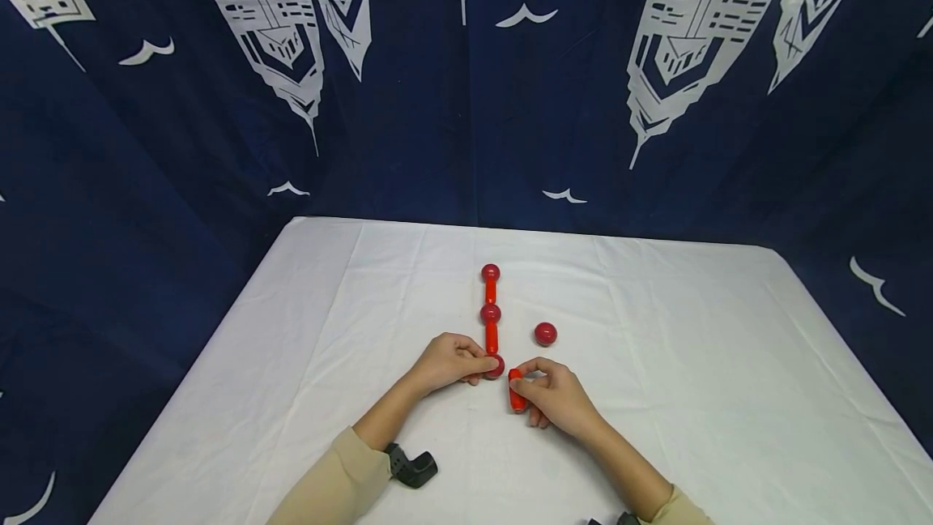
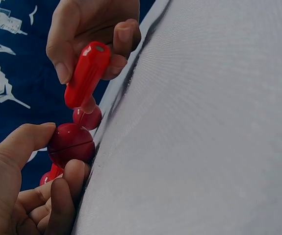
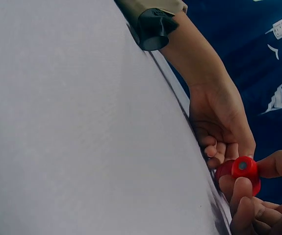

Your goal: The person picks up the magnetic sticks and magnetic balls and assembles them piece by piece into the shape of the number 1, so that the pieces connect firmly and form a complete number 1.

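On the white table, red balls and short red rods lie joined in a straight line, with a far ball (image 1: 491, 272), a middle ball (image 1: 491, 313) and a near ball (image 1: 499, 370). My left hand (image 1: 450, 361) pinches the near ball between thumb and fingers. Just right of it, my right hand (image 1: 561, 399) pinches a separate red rod (image 1: 517, 402). In the left wrist view this rod (image 2: 86, 73) stands tilted above the ball (image 2: 72, 139), apart from it, with a small grey disc at its end. A loose red ball (image 1: 545, 334) lies beyond my right hand.
The white-covered table (image 1: 700, 363) stretches out around the hands. Behind it hangs a dark blue cloth (image 1: 437, 128) printed with white buildings and birds. A black wrist mount (image 1: 414, 468) sits on the left forearm, close over the table.
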Motion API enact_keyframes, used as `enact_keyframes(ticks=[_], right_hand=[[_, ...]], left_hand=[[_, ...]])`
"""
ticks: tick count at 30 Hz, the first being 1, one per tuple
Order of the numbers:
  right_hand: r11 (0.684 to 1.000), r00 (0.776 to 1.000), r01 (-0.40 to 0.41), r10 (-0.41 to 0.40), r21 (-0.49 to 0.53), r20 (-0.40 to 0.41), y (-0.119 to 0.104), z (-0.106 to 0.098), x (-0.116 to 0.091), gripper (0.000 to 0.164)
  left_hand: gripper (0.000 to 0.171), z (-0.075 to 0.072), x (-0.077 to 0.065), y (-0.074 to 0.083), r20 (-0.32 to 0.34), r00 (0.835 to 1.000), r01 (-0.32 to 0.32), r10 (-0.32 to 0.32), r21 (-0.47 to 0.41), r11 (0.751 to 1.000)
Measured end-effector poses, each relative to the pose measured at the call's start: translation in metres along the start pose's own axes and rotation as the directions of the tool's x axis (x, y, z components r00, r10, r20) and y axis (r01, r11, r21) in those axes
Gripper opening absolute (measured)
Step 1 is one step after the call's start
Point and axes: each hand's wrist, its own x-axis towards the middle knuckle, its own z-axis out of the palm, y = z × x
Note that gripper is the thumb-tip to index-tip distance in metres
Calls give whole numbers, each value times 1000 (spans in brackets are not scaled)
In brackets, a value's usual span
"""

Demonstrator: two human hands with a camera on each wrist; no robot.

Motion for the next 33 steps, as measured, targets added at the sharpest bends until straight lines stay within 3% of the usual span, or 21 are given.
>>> enact_keyframes(ticks=[15, 33], right_hand=[[995, 990, -17, 3, 101, 144, 1, 16, -1, 29], [989, 996, -56, 46, 137, 75, -4, 27, 4, 28]], left_hand=[[25, 0, 0, -1, 4, 1000, -24, 24, 10, 1000], [24, 0, 0, 0, 5, 1000, -21, 21, 19, 1000]])
